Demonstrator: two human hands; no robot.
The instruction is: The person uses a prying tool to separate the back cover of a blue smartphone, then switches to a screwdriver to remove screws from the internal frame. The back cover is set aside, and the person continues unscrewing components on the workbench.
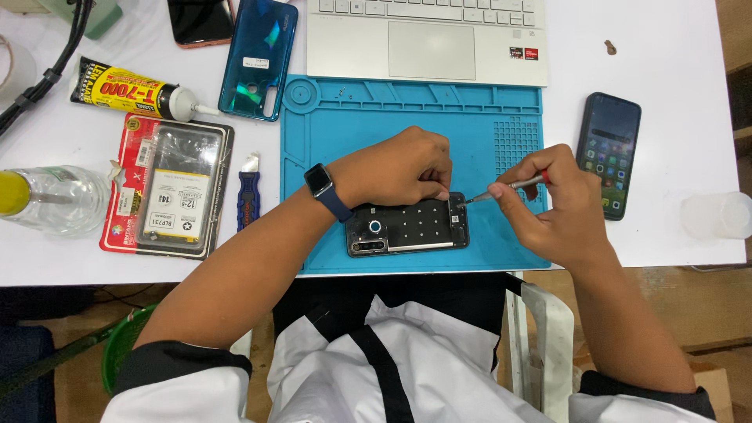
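An opened black phone (407, 227) lies back-side up on a blue work mat (407, 117). My left hand (399, 168), with a dark watch on the wrist, presses down on the phone's upper edge. My right hand (552, 204) grips a thin screwdriver (509, 188) with a red collar. Its tip touches the phone's upper right corner.
A laptop (427, 35) sits behind the mat. A teal phone back cover (258, 59) and a glue tube (129, 90) lie at the back left. A packaged battery (168, 188), a blue pry tool (247, 196) and a clear bottle (51, 200) are left. Another phone (609, 153) and a plastic cup (717, 215) are right.
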